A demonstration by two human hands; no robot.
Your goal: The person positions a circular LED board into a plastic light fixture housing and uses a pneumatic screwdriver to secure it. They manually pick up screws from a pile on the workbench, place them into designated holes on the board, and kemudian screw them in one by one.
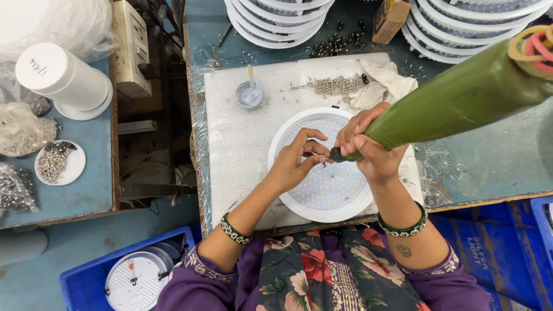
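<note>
Light panel: a round white-rimmed LED light panel [329, 167] was laid face up on a plastic-wrapped white board [230, 132], directly under both hands
Screwdriver: a green powered screwdriver [455, 101] was held slanted, its dark tip lowered onto the dotted board of the panel
Right hand: the right hand [368, 144] was clenched around the lower end of the screwdriver
Left hand: the left hand [294, 161] was pinched at the tip, fingers closed on something too small to be made out, probably a screw
Risk: the bit was judged liable to slip off and scar the LED board, the tool being held aslant; the fingertips so close to the bit could be nipped
Screws: loose screws [337, 85] were heaped on the board beyond the panel, near a crumpled cloth [383, 83]
Cup: a small cup [249, 95] with a stick in it was set left of the heap
Stacks: white housings [276, 20] were stacked at the far edge, well apart
Obstruction: nothing was found lying between hands and panel; the left wrist was rested over the rim
</note>
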